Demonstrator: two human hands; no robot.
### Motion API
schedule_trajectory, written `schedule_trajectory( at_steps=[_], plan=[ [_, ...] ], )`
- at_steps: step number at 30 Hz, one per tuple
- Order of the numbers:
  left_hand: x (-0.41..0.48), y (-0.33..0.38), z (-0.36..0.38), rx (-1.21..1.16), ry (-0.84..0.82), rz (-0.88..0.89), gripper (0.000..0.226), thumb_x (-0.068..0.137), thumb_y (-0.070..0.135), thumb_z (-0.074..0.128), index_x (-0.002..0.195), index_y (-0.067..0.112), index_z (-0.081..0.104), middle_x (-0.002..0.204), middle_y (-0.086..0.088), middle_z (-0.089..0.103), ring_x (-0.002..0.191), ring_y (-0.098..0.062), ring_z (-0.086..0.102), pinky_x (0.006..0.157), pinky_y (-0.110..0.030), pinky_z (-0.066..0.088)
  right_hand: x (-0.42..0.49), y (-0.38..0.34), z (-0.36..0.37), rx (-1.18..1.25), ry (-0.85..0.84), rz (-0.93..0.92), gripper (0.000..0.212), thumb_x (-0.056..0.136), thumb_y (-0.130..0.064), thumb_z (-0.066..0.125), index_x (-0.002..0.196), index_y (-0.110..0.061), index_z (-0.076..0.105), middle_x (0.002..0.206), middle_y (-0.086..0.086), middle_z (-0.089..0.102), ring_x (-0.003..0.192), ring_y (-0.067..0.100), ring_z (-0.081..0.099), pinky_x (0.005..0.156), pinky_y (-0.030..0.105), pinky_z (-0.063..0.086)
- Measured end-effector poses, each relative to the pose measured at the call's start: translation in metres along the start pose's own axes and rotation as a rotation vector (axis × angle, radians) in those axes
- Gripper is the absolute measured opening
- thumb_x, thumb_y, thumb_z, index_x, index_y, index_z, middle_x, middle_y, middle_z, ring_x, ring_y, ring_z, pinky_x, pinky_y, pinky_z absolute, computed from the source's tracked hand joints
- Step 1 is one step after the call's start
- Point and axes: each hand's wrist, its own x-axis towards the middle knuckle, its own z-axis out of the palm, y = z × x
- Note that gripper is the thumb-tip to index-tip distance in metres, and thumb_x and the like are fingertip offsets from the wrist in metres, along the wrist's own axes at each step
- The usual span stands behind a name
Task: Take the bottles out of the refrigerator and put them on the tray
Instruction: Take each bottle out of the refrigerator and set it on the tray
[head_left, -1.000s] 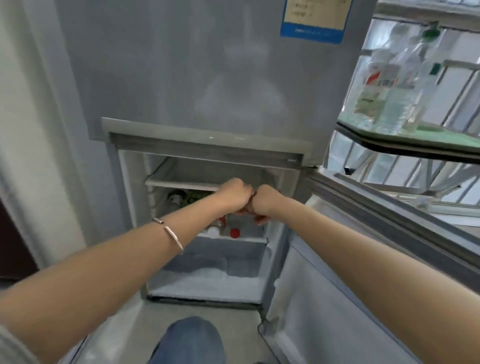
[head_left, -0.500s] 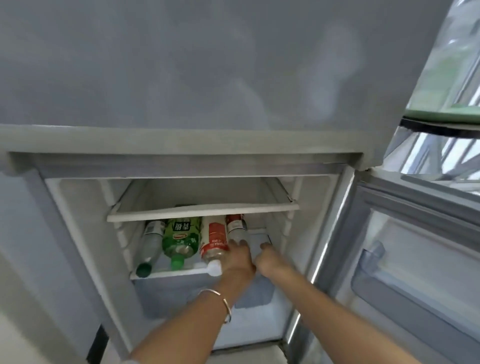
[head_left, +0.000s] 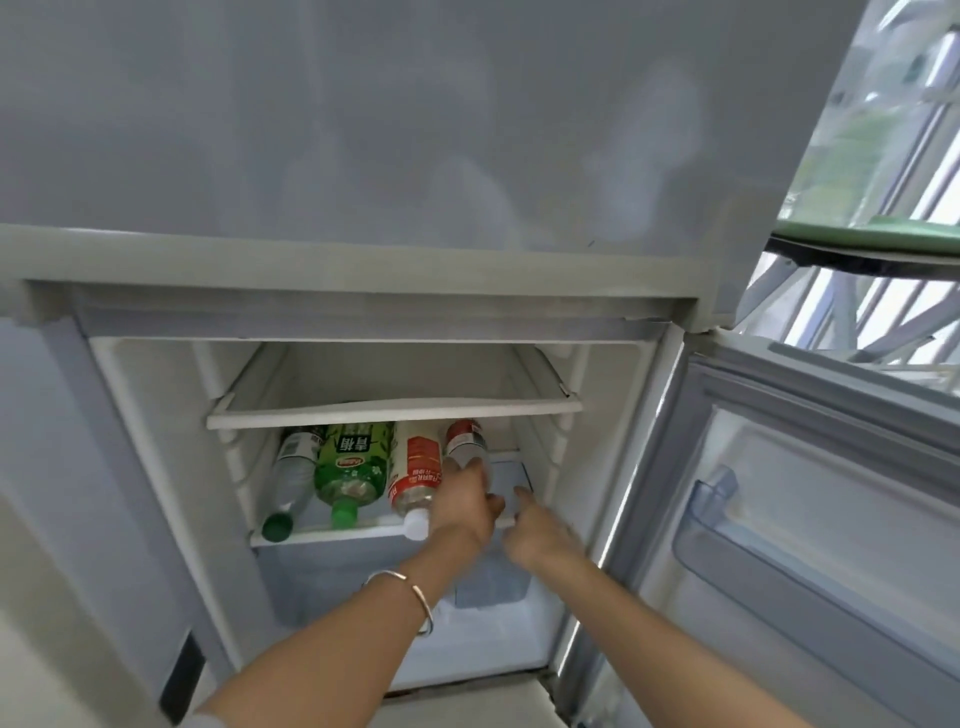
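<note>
Several bottles lie on their sides on the refrigerator's lower shelf (head_left: 332, 535), caps toward me. From left to right they are a clear bottle with a green cap (head_left: 291, 483), a green tea bottle (head_left: 353, 467), a red-labelled bottle with a white cap (head_left: 413, 480), and a clear bottle with a red label (head_left: 465, 441). My left hand (head_left: 465, 506) is closed around the neck end of that rightmost bottle. My right hand (head_left: 537, 532) hovers just to its right with fingers apart, over the bare end of the shelf. The green tray (head_left: 883, 240) shows edge-on at the upper right.
The upper shelf (head_left: 395, 410) holds nothing. A clear crisper drawer (head_left: 322, 582) sits below the bottles. The open refrigerator door (head_left: 810, 519) with its door bin stands at the right. The closed freezer door (head_left: 415, 130) fills the top of the view.
A second ago both hands were fists held together in front of the compartment. My view has dropped closer, and my left hand has reached onto the shelf and closed on the rightmost bottle.
</note>
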Motion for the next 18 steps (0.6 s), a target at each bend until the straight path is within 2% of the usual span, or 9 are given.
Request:
schedule_trajectory(
  at_steps=[5,7,9,10,12,13,16,18],
  plan=[
    [-0.019,0.013,-0.033,0.002,0.084,0.053,0.018,0.085,0.016,0.06,0.101,0.012,0.065,0.112,-0.012,0.056,0.092,-0.03,0.064,0.08,-0.035,0.054,-0.016,-0.002,0.012,0.096,-0.015,-0.054,0.09,0.092,-0.008,0.055,0.154,-0.024,-0.008,0.158,0.007,0.026,0.132,0.023,0.045,0.093,0.02,0.04],
    [-0.028,0.022,-0.047,0.023,0.106,0.065,0.015,0.087,0.015,0.06,0.099,0.012,0.067,0.108,-0.009,0.061,0.092,-0.027,0.066,0.08,-0.033,0.054,-0.014,0.0,0.017,0.18,0.042,-0.129,0.096,0.084,-0.009,0.065,0.153,-0.028,0.001,0.153,0.01,0.035,0.128,0.024,0.049,0.101,0.03,0.045],
    [-0.039,0.031,-0.06,0.035,0.124,0.073,0.009,0.086,0.015,0.061,0.093,0.014,0.066,0.105,-0.008,0.065,0.09,-0.026,0.067,0.08,-0.034,0.056,-0.009,0.002,0.023,0.238,0.066,-0.197,0.097,0.083,-0.01,0.067,0.153,-0.028,0.003,0.154,0.007,0.034,0.129,0.024,0.049,0.1,0.034,0.047],
    [-0.045,0.036,-0.066,0.038,0.13,0.08,0.005,0.085,0.015,0.063,0.089,0.015,0.065,0.107,-0.006,0.062,0.089,-0.026,0.067,0.08,-0.034,0.056,-0.009,0.002,0.025,0.237,0.046,-0.227,0.097,0.085,-0.017,0.068,0.154,-0.029,0.001,0.156,0.004,0.031,0.13,0.024,0.048,0.099,0.033,0.047],
    [-0.059,0.049,-0.078,0.043,0.149,0.109,0.005,0.082,0.016,0.065,0.085,0.016,0.061,0.111,-0.005,0.051,0.089,-0.028,0.065,0.084,-0.035,0.054,-0.012,-0.001,0.028,0.26,0.135,-0.278,0.087,0.086,-0.041,0.064,0.154,-0.028,0.011,0.149,0.003,0.043,0.125,0.024,0.053,0.097,0.032,0.046],
    [-0.065,0.056,-0.083,0.052,0.154,0.128,0.007,0.082,0.017,0.064,0.088,0.014,0.062,0.112,-0.006,0.049,0.091,-0.03,0.064,0.085,-0.035,0.053,-0.018,-0.001,0.027,0.288,0.179,-0.298,0.081,0.087,-0.043,0.062,0.152,-0.027,0.018,0.143,0.003,0.049,0.122,0.023,0.055,0.096,0.031,0.046],
    [-0.088,0.086,-0.105,0.115,0.156,0.161,0.018,0.081,0.021,0.066,0.093,0.008,0.065,0.109,-0.009,0.052,0.093,-0.031,0.062,0.082,-0.038,0.053,-0.053,-0.005,0.011,0.418,0.207,-0.321,0.073,0.083,-0.024,0.071,0.144,-0.023,0.031,0.135,0.004,0.053,0.117,0.021,0.055,0.097,0.034,0.048],
    [-0.105,0.105,-0.125,0.192,0.156,0.184,0.021,0.078,0.025,0.068,0.09,0.007,0.065,0.104,-0.01,0.054,0.091,-0.031,0.062,0.078,-0.039,0.053,-0.074,-0.004,0.002,0.39,0.16,-0.412,0.071,0.081,-0.025,0.073,0.14,-0.017,0.034,0.129,-0.002,0.053,0.122,0.017,0.05,0.103,0.032,0.044]
  ],
)
